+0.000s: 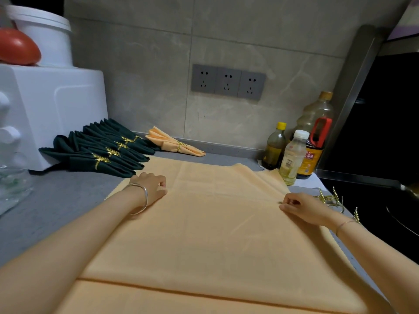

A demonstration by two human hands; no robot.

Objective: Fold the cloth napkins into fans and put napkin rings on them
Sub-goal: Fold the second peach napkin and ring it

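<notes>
A peach napkin [215, 223] lies spread flat on the counter [56, 200]. The left hand [150, 186] rests at its left edge with fingers curled; I cannot tell whether it grips the cloth. The right hand [301, 209] pinches the right edge. Behind sit ringed green fans [102, 152] and one peach fan [174, 143]. Loose gold rings [328, 198] lie just beside the right hand.

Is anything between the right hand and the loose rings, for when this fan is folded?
Nothing visible stands in the way. The rings lie in the open just right of the right hand, which pinches the right edge of the napkin. The bottles stand farther back, off that path.
</notes>
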